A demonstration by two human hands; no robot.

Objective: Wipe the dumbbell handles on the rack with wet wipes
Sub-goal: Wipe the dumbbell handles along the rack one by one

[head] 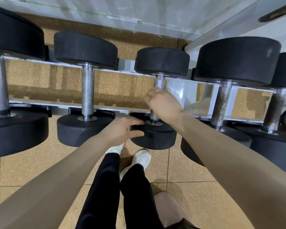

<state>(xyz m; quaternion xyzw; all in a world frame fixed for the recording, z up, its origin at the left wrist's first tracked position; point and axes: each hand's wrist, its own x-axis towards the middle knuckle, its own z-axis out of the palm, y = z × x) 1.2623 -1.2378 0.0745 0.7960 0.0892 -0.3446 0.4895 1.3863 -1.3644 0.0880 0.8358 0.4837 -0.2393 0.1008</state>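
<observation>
While the person is standing at the white rack (96, 105), both hands are working on the smallest dumbbell (157, 129), which is lying across the two rails at the centre of the row. The right hand (163, 103) is wrapping its curled fingers round the knurled handle (160, 83) at about mid-length, hiding most of the bar; short stretches of the handle are showing just beyond the hand on the far side and just below it on the near side. Whether a wipe is lying inside this grip cannot be told, since nothing of it is showing. The left hand (122, 128) is gripping the near black head of the same dumbbell from the left, its thumb pressing on the rim and its fingers curving over the upper face, close to the collar. The two hands are lying near each other but apart, the left nearer and further left than the right. A larger dumbbell (86, 90) is resting just to the left with its handle bare, and two heavier ones are resting to the right. Below the arms, black trousers and white shoes (143, 158) are showing above the speckled tan floor (31, 166).
</observation>
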